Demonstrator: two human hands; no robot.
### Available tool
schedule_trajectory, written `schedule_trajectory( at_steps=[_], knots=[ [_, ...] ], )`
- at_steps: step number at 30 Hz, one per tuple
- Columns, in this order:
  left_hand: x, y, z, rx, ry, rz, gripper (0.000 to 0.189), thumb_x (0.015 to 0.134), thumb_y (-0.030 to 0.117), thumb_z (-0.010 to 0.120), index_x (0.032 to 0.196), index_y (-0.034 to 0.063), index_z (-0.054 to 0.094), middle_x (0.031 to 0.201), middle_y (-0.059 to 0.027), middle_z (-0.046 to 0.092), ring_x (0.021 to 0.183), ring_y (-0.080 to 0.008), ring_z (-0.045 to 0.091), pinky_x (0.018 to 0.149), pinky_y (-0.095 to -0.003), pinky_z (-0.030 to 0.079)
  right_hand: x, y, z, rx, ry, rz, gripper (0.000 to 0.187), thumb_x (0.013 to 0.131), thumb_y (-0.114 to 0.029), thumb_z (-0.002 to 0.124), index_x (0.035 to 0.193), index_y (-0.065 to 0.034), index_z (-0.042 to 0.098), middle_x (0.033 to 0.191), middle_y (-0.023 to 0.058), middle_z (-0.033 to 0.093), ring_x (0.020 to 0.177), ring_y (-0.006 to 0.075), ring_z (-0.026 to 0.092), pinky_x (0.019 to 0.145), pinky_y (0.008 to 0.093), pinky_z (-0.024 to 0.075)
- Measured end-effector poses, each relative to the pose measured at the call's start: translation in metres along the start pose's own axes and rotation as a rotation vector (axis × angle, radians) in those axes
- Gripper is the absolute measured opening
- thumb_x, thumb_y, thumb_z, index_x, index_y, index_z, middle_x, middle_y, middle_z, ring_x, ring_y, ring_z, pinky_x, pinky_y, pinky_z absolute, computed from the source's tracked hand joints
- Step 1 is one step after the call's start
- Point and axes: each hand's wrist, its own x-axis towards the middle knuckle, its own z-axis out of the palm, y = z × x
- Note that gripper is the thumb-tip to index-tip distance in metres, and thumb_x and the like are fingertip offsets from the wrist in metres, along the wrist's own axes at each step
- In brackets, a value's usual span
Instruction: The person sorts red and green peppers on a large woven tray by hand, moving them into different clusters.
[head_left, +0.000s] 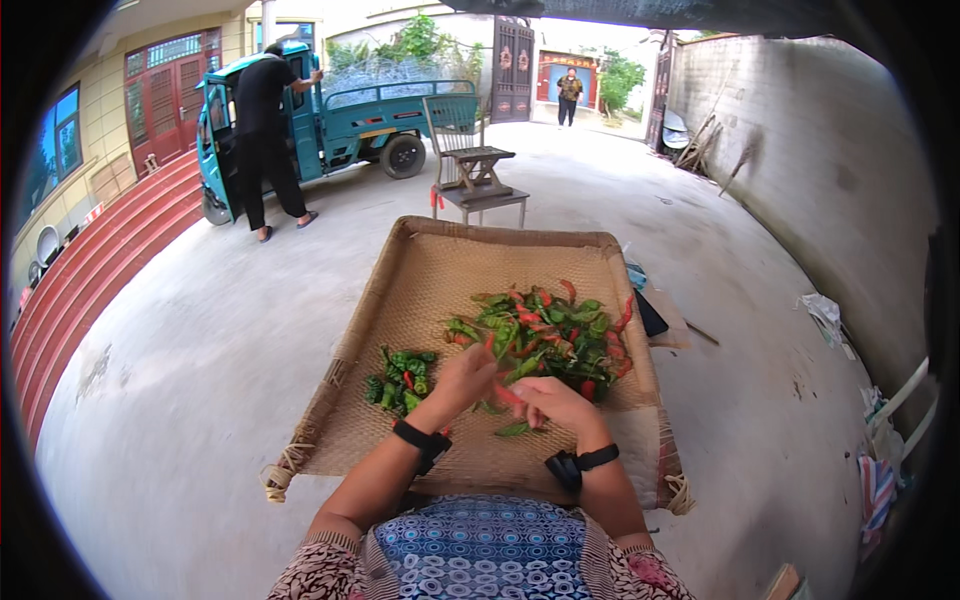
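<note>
Before me lies a woven winnowing tray with a bound rim. A large heap of red and green chili peppers covers its right middle. To the left sits a smaller pile of mostly green peppers. My right hand grips a red chili pepper over the near edge of the heap. Close to that pepper's other end is my left hand, its fingers bent and blurred; whether it grips anything is unclear. A green pepper rests on the weave below my right hand.
A wooden chair bearing a small folding stool stands beyond the tray. Further left, a person stands at a blue cargo tricycle. Another person is near the gate. Red steps and a wall flank the yard.
</note>
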Motion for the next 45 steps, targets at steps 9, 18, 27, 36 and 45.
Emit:
schedule_trajectory(
  at_steps=[9, 18, 27, 36, 45],
  knots=[
    [0.005, -0.052, 0.016, 0.516, -0.193, 0.309, 0.028, 0.078, 0.030, 0.063, 0.096, 0.0100, 0.068, 0.090, -0.0170, 0.066, 0.092, -0.0344, 0.062, 0.082, -0.0418, 0.048, 0.014, 0.025, -0.012, -0.585, 1.141, -0.396, 0.034, 0.090, -0.017, 0.058, 0.120, -0.0043, 0.052, 0.107, 0.0117, 0.055, 0.090, 0.0215, 0.057, 0.069, 0.0336, 0.0501],
    [0.005, -0.046, 0.021, 0.547, 0.131, 0.077, 0.031, 0.083, 0.022, 0.063, 0.110, 0.0068, 0.060, 0.080, -0.0193, 0.062, 0.074, -0.0389, 0.061, 0.064, -0.0451, 0.047, 0.005, 0.010, -0.009, -0.283, 0.851, -0.410, 0.024, 0.089, -0.017, 0.060, 0.110, -0.0047, 0.059, 0.098, 0.0085, 0.060, 0.078, 0.0165, 0.059, 0.063, 0.0308, 0.0505],
    [-0.001, -0.013, 0.027, 0.012, 0.167, 0.174, 0.026, 0.084, 0.019, 0.064, 0.102, 0.0032, 0.055, 0.072, -0.0174, 0.063, 0.065, -0.0320, 0.062, 0.057, -0.0409, 0.047, -0.004, -0.016, 0.020, -0.080, 0.245, -0.145, 0.042, 0.087, -0.016, 0.062, 0.125, -0.0024, 0.050, 0.093, 0.0076, 0.064, 0.070, 0.0115, 0.060, 0.058, 0.0251, 0.0488],
    [0.008, -0.039, 0.003, 0.444, 0.333, 0.134, 0.025, 0.081, 0.023, 0.064, 0.099, 0.0060, 0.060, 0.090, -0.0165, 0.062, 0.084, -0.0341, 0.059, 0.070, -0.0429, 0.049, 0.002, -0.004, 0.006, -0.130, 0.639, -0.246, 0.033, 0.086, -0.011, 0.063, 0.116, 0.0006, 0.056, 0.098, 0.0107, 0.062, 0.071, 0.0140, 0.059, 0.057, 0.0295, 0.0484],
    [-0.005, -0.025, -0.027, 1.177, -0.139, -0.118, 0.044, 0.088, 0.036, 0.056, 0.122, 0.0085, 0.055, 0.121, -0.0072, 0.056, 0.113, -0.0244, 0.051, 0.097, -0.0410, 0.040, 0.008, 0.008, -0.002, -0.222, 0.974, -0.331, 0.030, 0.091, -0.010, 0.056, 0.120, -0.0037, 0.051, 0.116, 0.0127, 0.053, 0.071, 0.0168, 0.061, 0.063, 0.0319, 0.0504]
  ],
)
